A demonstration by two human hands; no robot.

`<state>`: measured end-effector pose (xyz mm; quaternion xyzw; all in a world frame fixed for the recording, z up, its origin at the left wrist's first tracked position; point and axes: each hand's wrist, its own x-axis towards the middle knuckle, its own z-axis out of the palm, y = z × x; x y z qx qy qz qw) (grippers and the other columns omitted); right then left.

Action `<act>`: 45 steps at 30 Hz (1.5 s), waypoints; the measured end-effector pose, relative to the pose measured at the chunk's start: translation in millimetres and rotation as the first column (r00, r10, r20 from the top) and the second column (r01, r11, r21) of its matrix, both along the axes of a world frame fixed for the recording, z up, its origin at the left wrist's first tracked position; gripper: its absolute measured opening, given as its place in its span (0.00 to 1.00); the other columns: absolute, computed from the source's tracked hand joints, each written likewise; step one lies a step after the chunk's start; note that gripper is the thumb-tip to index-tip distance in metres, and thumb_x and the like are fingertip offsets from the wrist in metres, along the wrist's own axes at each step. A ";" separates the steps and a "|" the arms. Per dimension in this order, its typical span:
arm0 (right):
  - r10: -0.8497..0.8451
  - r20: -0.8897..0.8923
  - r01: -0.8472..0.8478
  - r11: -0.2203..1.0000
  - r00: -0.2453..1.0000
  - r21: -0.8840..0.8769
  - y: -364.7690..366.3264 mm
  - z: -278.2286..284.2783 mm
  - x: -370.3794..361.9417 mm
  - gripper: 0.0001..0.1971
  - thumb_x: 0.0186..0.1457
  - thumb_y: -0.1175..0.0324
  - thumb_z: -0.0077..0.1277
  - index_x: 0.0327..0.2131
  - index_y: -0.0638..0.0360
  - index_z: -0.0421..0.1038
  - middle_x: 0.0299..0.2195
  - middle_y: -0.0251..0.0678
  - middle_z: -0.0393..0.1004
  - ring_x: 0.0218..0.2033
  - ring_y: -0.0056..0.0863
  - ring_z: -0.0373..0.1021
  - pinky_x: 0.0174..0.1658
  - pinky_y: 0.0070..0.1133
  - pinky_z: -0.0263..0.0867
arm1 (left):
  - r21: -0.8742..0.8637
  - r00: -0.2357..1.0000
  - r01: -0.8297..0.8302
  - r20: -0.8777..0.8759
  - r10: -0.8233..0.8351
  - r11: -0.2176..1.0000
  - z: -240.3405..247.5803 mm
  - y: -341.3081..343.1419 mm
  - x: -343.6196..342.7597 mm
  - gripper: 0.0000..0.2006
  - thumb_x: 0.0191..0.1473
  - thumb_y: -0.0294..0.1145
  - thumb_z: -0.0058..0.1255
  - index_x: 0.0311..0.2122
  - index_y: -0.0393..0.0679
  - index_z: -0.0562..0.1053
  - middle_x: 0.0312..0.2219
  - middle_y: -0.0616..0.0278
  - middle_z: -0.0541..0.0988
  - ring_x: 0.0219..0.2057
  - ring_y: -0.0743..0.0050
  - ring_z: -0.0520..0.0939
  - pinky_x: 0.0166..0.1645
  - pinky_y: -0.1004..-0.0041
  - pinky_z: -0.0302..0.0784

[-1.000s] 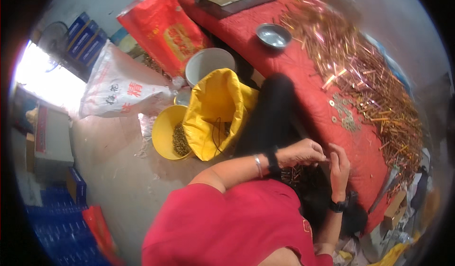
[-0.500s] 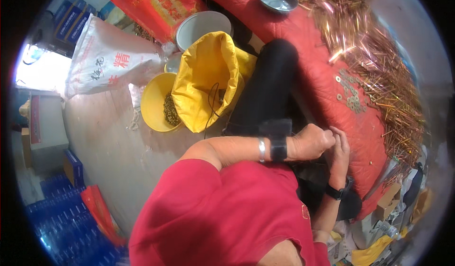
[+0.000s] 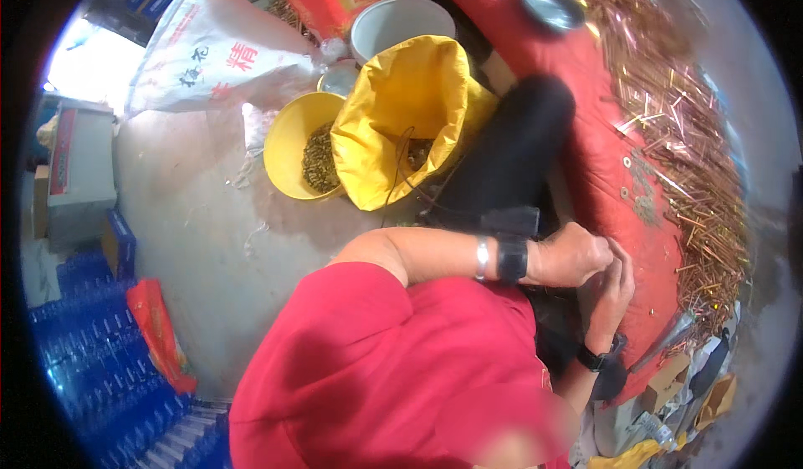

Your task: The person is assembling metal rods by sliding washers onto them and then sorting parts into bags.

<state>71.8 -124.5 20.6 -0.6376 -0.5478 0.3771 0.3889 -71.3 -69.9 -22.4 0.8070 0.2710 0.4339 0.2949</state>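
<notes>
My left hand (image 3: 575,256), with a silver bracelet and a black band at its wrist, is closed in a pinch over my lap. My right hand (image 3: 616,283), wearing a black wrist strap, meets it with bent fingers. The fingertips come together, and whatever lies between them is too small or hidden. Beside the hands runs a red quilted cover (image 3: 615,218). On it lie small flat metal washers (image 3: 642,191) and a big heap of long coppery metal rods (image 3: 711,218).
A metal bowl (image 3: 552,7) sits at the cover's far end. Left of my black-clad leg (image 3: 514,155) stand an open yellow bag (image 3: 358,155), a yellow bucket (image 3: 280,153) with small brassy pieces, and a white bucket (image 3: 401,17). Blue boxes (image 3: 92,369) are stacked at left.
The whole view has shifted, so the bag, buckets and bowl appear farther right. My hands stay together in much the same pose, with only slight finger movement.
</notes>
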 end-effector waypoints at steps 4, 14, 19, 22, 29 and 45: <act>0.080 -0.019 -0.082 0.991 0.997 -0.101 1.2 4.9 9.7 0.15 0.62 0.66 0.38 0.46 0.62 0.70 0.37 0.35 0.73 0.37 0.18 0.68 0.40 0.16 0.64 | 0.245 0.996 0.086 -0.032 -0.080 0.966 -9.2 1.4 -1.5 0.06 0.41 0.28 0.49 0.29 0.41 0.70 0.23 0.57 0.75 0.24 0.60 0.80 0.24 0.66 0.76; 0.002 -0.209 -0.035 0.987 0.978 -0.157 -17.5 7.2 7.1 0.12 0.61 0.71 0.38 0.45 0.61 0.69 0.23 0.25 0.66 0.21 0.10 0.58 0.25 0.13 0.56 | -0.439 0.957 0.283 0.070 -0.282 0.853 5.5 6.8 -11.1 0.05 0.49 0.29 0.55 0.31 0.39 0.77 0.24 0.53 0.78 0.25 0.62 0.80 0.30 0.72 0.74; -0.207 -0.552 0.024 0.947 0.808 -0.319 -32.9 -16.0 14.3 0.13 0.61 0.70 0.36 0.44 0.63 0.69 0.29 0.28 0.70 0.28 0.11 0.63 0.30 0.12 0.61 | 0.106 0.947 0.227 -0.256 -0.194 0.968 2.5 -14.0 -4.8 0.04 0.48 0.29 0.56 0.31 0.44 0.74 0.23 0.60 0.75 0.23 0.60 0.78 0.25 0.67 0.73; -0.141 -0.564 -0.096 0.924 0.814 -0.370 -31.2 -19.8 15.9 0.13 0.62 0.69 0.36 0.43 0.64 0.70 0.34 0.29 0.71 0.32 0.12 0.65 0.35 0.12 0.62 | 0.089 0.945 0.268 -0.215 -0.245 0.959 -5.5 -10.8 -13.4 0.05 0.48 0.28 0.55 0.33 0.44 0.74 0.23 0.59 0.75 0.23 0.60 0.78 0.25 0.68 0.73; -0.104 0.038 0.108 0.984 0.994 -0.139 -44.0 -2.6 20.8 0.13 0.61 0.68 0.38 0.44 0.61 0.70 0.26 0.28 0.70 0.22 0.14 0.62 0.26 0.16 0.59 | 0.058 0.969 0.161 -0.197 -0.147 0.985 -2.7 -10.8 -20.1 0.25 0.41 0.43 0.60 0.45 0.42 0.71 0.41 0.53 0.72 0.45 0.54 0.71 0.47 0.61 0.66; 0.293 0.427 -0.085 0.893 0.855 -0.442 -25.9 -143.9 103.6 0.21 0.55 0.59 0.49 0.43 0.69 0.70 0.42 0.58 0.71 0.48 0.48 0.68 0.49 0.33 0.63 | 0.309 0.089 -0.859 -0.694 0.714 0.408 214.9 -78.4 -375.4 0.24 0.49 0.40 0.57 0.49 0.37 0.70 0.44 0.51 0.76 0.43 0.64 0.76 0.47 0.72 0.71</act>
